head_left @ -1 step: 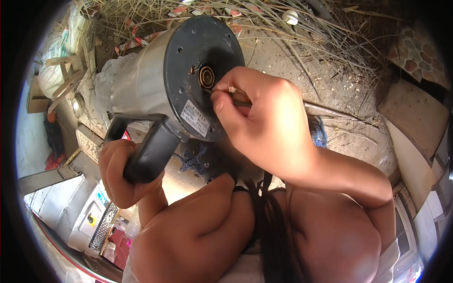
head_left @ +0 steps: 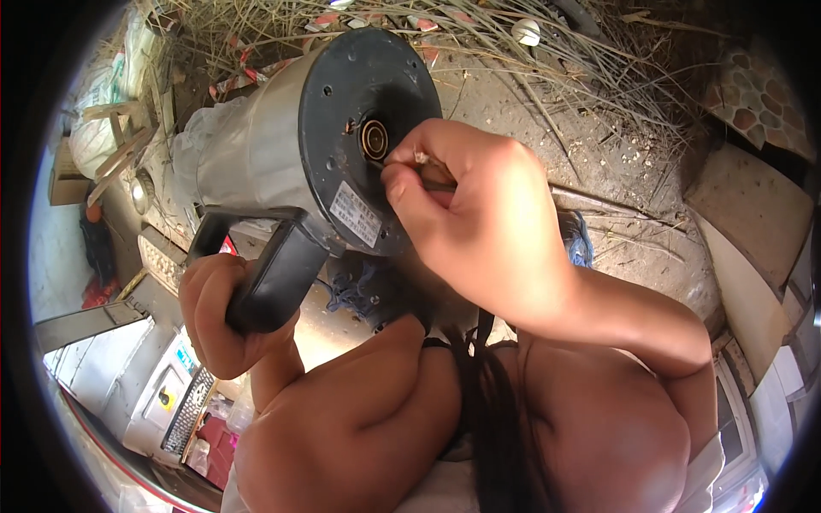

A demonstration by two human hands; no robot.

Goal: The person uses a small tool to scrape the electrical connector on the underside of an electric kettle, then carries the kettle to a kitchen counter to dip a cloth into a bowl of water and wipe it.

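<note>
Steel kettle [head_left: 244, 137] on its side, held up off the ground in front of the knees, left of middle; black base [head_left: 342, 103] faces right, toward the right hand. Left hand [head_left: 214, 316] has its fingers curled round the black handle [head_left: 278, 282], full grip, lower left. Right hand [head_left: 487, 205] in a narrow pinch, thumb and index fingertips together on a thin thing, mostly hidden by the fingers; can't tell what it is. Pinch sits just beside the ringed socket [head_left: 374, 138] in the base; can't tell if the tip touches it. Pale label [head_left: 356, 214] on the base, below the socket; screw holes near the rim. Long stick [head_left: 607, 203] shows behind the right hand, pointing right; can't tell if it's part of the held thing. Bare legs [head_left: 342, 427] below, dark hair [head_left: 492, 427] hanging between them. Dirt floor [head_left: 500, 103] beyond, dry twigs [head_left: 599, 85] along the top, white round thing [head_left: 526, 32] among them. White bag [head_left: 94, 150] upper left.
</note>
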